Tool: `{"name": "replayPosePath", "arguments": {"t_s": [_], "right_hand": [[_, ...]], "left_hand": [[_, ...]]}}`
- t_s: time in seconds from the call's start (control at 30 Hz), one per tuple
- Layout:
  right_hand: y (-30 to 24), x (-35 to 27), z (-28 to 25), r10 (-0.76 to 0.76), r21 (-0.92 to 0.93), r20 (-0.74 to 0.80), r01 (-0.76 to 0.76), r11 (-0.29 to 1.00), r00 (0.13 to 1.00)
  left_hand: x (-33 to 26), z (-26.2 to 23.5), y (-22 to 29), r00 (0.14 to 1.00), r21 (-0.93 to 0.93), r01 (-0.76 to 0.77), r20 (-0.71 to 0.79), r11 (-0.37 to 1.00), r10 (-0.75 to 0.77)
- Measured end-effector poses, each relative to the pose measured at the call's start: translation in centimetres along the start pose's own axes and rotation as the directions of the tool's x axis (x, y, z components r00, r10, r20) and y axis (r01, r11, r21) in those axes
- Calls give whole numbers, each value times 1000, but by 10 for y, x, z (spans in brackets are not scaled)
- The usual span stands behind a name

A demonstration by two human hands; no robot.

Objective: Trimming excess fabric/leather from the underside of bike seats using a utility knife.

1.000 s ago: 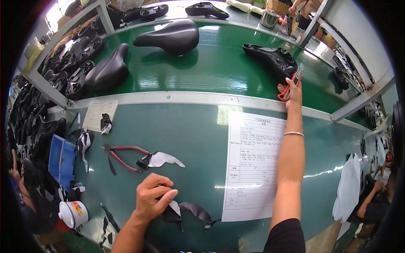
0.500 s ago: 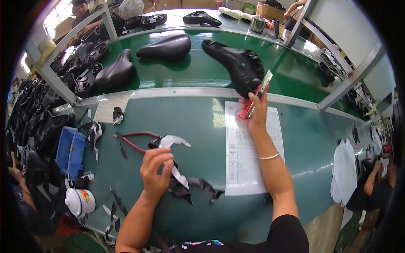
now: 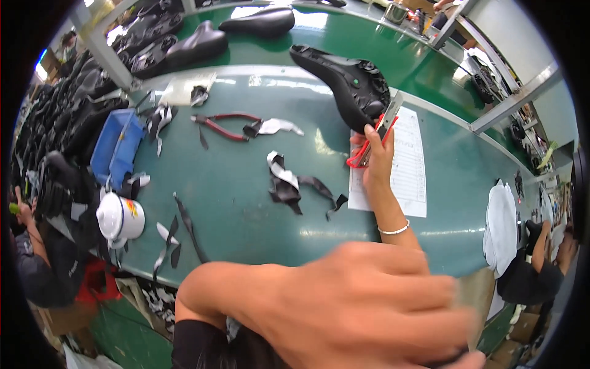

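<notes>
Head view: left hand [image 3: 375, 301] swung rightward, grasp unclear; right hand [image 3: 378, 157] still grips saddle [image 3: 347, 83] and red tool [image 3: 386, 122].

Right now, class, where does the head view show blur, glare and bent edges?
Head view: the left hand is blurred, fingertips most; head view: pale glare streaks the green tabletop; head view: the metal rail bows, and the picture's rim goes black.
</notes>
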State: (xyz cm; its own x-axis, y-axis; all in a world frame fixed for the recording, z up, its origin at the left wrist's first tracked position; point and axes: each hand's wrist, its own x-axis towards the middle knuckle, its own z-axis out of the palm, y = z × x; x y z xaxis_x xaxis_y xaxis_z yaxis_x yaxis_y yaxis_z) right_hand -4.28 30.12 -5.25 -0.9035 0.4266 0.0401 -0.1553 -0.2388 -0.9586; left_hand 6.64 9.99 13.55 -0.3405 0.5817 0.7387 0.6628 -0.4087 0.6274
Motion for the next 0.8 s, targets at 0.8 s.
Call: {"name": "replayPosePath", "arguments": {"t_s": [0.8], "right_hand": [[-9, 3, -8, -64, -70, 41, 67, 995, 997]], "left_hand": [[-36, -58, -70, 583, -305, 319, -683, 897, -440]]}}
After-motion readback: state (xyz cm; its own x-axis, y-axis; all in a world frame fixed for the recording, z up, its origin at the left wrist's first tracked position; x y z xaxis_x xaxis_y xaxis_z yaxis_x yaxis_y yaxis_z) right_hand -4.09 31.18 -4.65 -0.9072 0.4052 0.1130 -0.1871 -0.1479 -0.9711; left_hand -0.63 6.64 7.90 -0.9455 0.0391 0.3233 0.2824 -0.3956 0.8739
